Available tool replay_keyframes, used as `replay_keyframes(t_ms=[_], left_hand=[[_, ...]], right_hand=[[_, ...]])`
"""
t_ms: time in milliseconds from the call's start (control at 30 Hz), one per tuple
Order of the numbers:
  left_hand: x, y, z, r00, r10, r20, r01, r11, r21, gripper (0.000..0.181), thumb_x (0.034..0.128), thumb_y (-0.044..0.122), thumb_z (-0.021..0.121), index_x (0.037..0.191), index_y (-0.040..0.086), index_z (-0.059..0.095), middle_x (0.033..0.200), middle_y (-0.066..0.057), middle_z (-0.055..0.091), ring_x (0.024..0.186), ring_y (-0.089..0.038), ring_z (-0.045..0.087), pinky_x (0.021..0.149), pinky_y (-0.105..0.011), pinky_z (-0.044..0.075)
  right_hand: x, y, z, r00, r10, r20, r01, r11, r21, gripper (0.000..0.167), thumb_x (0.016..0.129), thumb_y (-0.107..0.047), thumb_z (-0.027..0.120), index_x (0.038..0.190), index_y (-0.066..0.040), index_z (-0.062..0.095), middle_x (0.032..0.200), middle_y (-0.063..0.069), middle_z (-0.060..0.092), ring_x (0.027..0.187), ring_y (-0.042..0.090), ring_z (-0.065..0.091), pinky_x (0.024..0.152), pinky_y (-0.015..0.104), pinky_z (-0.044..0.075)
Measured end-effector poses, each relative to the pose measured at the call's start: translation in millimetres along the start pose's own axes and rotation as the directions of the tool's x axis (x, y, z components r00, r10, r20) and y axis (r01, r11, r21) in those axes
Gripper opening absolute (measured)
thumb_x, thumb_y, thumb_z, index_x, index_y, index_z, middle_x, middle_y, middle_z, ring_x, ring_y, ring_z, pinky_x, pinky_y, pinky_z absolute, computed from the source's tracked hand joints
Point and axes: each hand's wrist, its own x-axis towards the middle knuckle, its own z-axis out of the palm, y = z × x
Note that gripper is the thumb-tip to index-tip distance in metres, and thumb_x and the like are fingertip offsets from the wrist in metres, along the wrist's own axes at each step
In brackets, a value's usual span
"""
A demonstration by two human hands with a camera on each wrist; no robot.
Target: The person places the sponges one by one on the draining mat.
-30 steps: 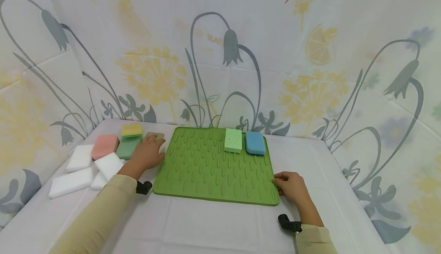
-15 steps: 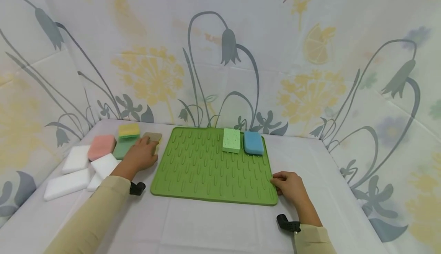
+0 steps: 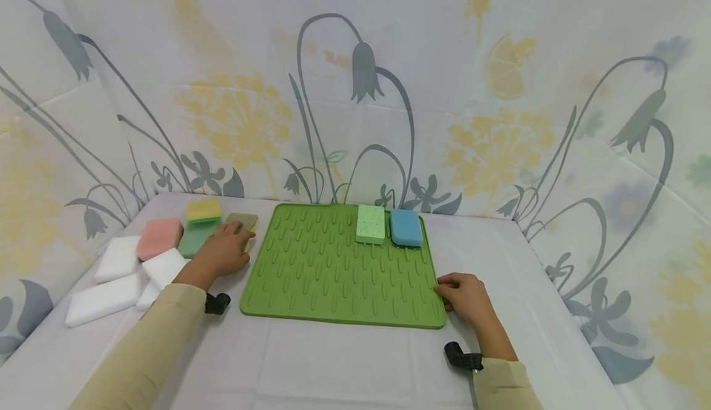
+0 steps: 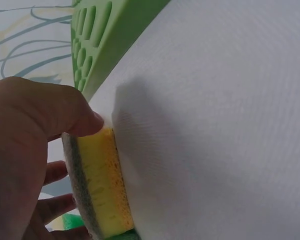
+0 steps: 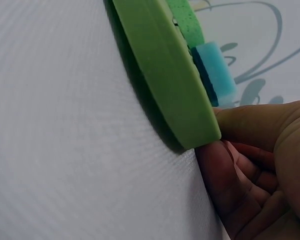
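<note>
My left hand (image 3: 223, 251) is over a yellow sponge with a grey-brown scouring side (image 3: 243, 220), left of the green ridged mat (image 3: 339, 274). In the left wrist view, the thumb touches one end of this sponge (image 4: 102, 182) and the fingers reach behind its scouring side. That side faces up on the table. Between thumb and fingers, my right hand (image 3: 465, 299) pinches the mat's right edge near the front corner; the right wrist view has the thumb above the rim (image 5: 190, 115) and a finger beneath. A speckled light green sponge (image 3: 370, 225) and a blue sponge (image 3: 407, 228) lie on the mat's back right.
Left of my left hand lie a green scouring sponge (image 3: 195, 241), a yellow-and-green sponge (image 3: 203, 210) partly on it, and a pink sponge (image 3: 159, 238). Several white foam blocks (image 3: 104, 299) are nearer. A flower-printed cloth (image 3: 355, 120) hangs behind the white-covered table (image 3: 311, 360).
My left hand has shifted slightly left, away from the mat's edge, and more of the grey-brown scouring side shows. My right hand keeps its hold on the mat. The head view has drifted a little.
</note>
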Motion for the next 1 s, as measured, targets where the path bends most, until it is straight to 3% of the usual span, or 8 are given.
replay_keyframes(t_ms=[233,667,1000], left_hand=[[-2.2,4.4,-7.4,1.0,0.006,0.017,-0.006,1.0,-0.022,0.045,0.0809,0.009,0.06,0.126,0.005,0.06,0.144,-0.029,0.04,0.131,-0.056,0.033,0.099,-0.072,0.033],[3.3,1.4,-7.1,1.0,0.024,0.005,-0.023,0.998,-0.05,0.044,0.083,0.012,0.059,0.126,0.005,0.06,0.142,-0.029,0.042,0.129,-0.056,0.035,0.093,-0.072,0.039],[6.9,4.4,-9.3,0.997,0.057,-0.061,-0.058,0.998,-0.012,0.043,0.0845,0.016,0.059,0.126,0.004,0.06,0.136,-0.031,0.047,0.124,-0.055,0.043,0.096,-0.065,0.04]], right_hand=[[0.0,-0.1,0.4,1.0,-0.001,-0.001,0.001,1.0,0.006,0.029,0.09,-0.019,0.067,0.112,0.001,0.068,0.093,0.011,0.073,0.064,0.012,0.065,0.06,0.029,0.056],[1.1,-0.5,-0.3,1.0,0.002,-0.005,-0.002,1.0,0.001,0.029,0.09,-0.019,0.067,0.111,0.001,0.068,0.092,0.011,0.073,0.063,0.012,0.064,0.059,0.029,0.055],[-1.1,-1.0,-0.2,1.0,-0.002,0.004,0.002,1.0,0.013,0.03,0.09,-0.019,0.066,0.112,0.002,0.067,0.094,0.013,0.072,0.063,0.013,0.065,0.059,0.029,0.055]])
